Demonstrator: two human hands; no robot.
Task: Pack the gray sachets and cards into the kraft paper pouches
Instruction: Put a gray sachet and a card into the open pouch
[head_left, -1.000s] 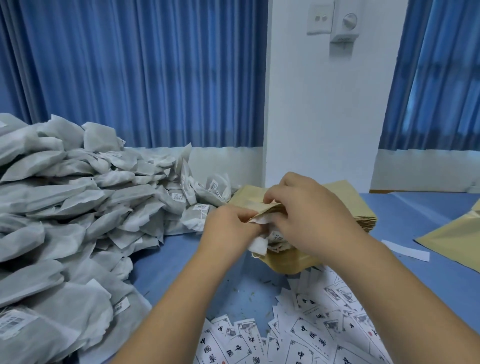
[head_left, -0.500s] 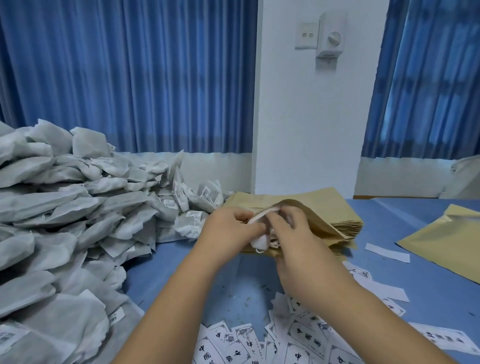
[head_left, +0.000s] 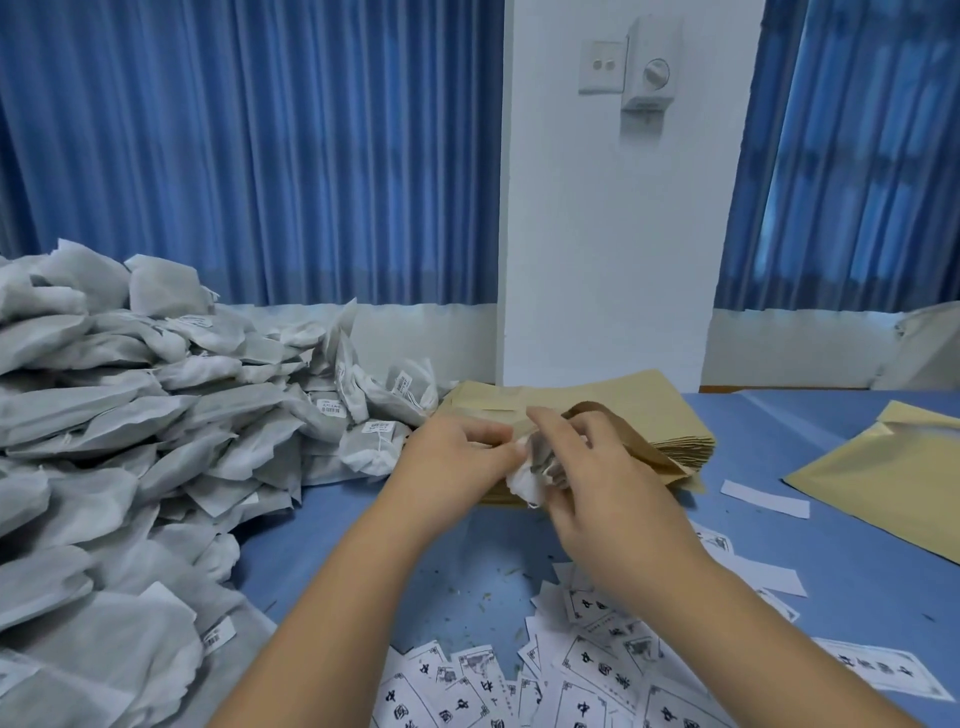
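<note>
Packing in progress, one pouch part-filled. The left hand (head_left: 457, 452) pinches a small wad of sachets (head_left: 527, 470) between thumb and curled fingers. The right hand (head_left: 605, 486) curls its fingers round the same wad from the other side, index finger raised. The wad sits between the two hands at the mouth of the open pouch (head_left: 621, 423), whose brown lip arches over the right fingers. It appears only partly inside, and whether a card is in the wad cannot be told.

This pouch lies on top of a stack (head_left: 587, 395) of flat pouches on the blue table (head_left: 467, 582). A second pouch (head_left: 883, 478) lies well to the right with its flap lifted, probably filled but not sealed.

Much remains: a large heap (head_left: 130, 415) of sachets to the left and loose cards (head_left: 597, 675) near the person.

Compared with a second ago, the right hand has come off the top of the pouch and moved nearer and lower. The lip now shows beyond it, and more of the wad is exposed.
</note>
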